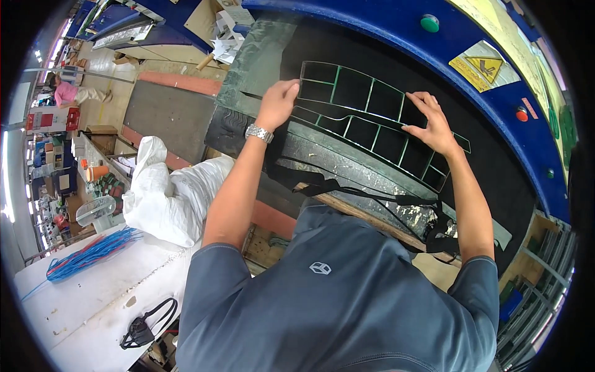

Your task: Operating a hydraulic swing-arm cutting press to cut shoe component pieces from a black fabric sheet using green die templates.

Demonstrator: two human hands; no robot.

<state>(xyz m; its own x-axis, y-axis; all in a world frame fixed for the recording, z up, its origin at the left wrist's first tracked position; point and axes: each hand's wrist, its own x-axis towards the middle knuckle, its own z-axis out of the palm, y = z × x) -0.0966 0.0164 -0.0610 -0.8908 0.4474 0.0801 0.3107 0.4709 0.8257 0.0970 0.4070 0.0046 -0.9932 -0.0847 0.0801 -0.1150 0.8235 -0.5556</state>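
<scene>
Frame sits between your left hand, bunched at one end (can't tell if it's gripping), and right hand, spread kinda open at the other. Another frame runs under that same hand.

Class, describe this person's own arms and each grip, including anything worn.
The sleeves are short and dark blue-grey, leaving the forearms bare. The left grip, an ungloved hand, has a silver link-band wristwatch at the wrist. The right grip, also ungloved, has no watch.
</scene>
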